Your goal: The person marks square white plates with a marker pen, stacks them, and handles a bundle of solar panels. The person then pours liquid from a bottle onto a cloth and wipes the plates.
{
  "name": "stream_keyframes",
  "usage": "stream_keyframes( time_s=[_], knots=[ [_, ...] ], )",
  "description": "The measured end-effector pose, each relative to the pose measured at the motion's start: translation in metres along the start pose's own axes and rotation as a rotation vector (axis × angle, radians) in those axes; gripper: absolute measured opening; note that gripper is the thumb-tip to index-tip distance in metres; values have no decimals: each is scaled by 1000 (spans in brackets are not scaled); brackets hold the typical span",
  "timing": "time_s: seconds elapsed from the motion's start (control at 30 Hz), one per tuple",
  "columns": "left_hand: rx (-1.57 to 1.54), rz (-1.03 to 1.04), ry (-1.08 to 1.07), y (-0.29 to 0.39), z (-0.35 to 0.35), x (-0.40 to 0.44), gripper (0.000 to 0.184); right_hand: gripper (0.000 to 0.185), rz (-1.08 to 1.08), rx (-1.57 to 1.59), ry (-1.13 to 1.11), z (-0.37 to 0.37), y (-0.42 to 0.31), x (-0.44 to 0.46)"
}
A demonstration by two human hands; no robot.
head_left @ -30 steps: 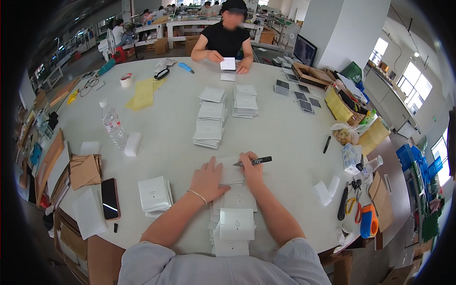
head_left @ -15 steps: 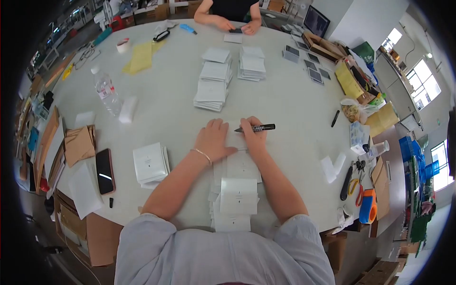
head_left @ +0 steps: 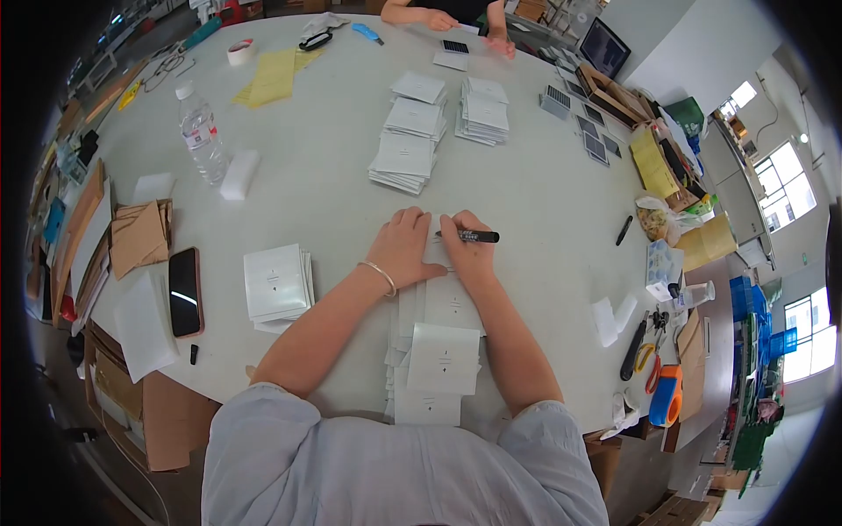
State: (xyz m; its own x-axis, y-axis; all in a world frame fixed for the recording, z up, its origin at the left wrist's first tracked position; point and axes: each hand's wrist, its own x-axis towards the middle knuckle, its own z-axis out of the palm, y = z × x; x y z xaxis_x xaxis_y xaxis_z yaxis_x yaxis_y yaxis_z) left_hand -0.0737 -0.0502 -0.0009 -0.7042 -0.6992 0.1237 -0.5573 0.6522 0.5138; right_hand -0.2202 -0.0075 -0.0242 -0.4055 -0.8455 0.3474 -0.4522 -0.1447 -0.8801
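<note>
My left hand (head_left: 405, 248) lies flat with its thumb spread, pressing down a white square packet (head_left: 434, 250). In my right hand (head_left: 471, 250) is a black marker pen (head_left: 479, 237), gripped between thumb and fingers with its tip side pointing left over the same packet. My fingers partly cover that packet. Toward my body runs an overlapping row of white packets (head_left: 444, 359) with small dark print. Left of my forearm sits another pile of white packets (head_left: 276, 285).
Further ahead stand two rows of stacked white packets (head_left: 405, 156) (head_left: 482, 111). A water bottle (head_left: 202, 140) and phone (head_left: 185, 294) lie leftward; scissors (head_left: 653, 342) and a tape dispenser (head_left: 667, 394) are at right. Across the table another person's hands (head_left: 438, 19) work beside a dark gridded piece (head_left: 454, 46).
My view has shifted slightly. My hands stay around the same packet, the marker still held. The person opposite has moved their hands apart, and the dark piece now lies uncovered on the table.
</note>
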Motion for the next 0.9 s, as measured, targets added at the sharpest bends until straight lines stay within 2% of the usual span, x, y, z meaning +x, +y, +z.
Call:
stream_keyframes(
  time_s=[0.23, 0.4, 0.73, 0.8, 0.9],
  knots=[
    [1, -6, -6, 0, 2, 0, 85, 21, -17, -147, -14, -1, -8, 2],
    [3, -4, 1, 0, 0, -1, 85, 24, -25, 144, 36, -2, 8, -1],
    [-5, -36, -31, 2, -2, -1, 86, 24, -24, 135, -33, -4, 9, -7],
    [-5, -38, -30, 2, -1, -1, 86, 22, -30, 56, -53, -4, 12, -7],
    [-6, -39, -37, 3, -2, 0, 86, 21, -48, 34, -9, -4, 11, -8]
  ],
)
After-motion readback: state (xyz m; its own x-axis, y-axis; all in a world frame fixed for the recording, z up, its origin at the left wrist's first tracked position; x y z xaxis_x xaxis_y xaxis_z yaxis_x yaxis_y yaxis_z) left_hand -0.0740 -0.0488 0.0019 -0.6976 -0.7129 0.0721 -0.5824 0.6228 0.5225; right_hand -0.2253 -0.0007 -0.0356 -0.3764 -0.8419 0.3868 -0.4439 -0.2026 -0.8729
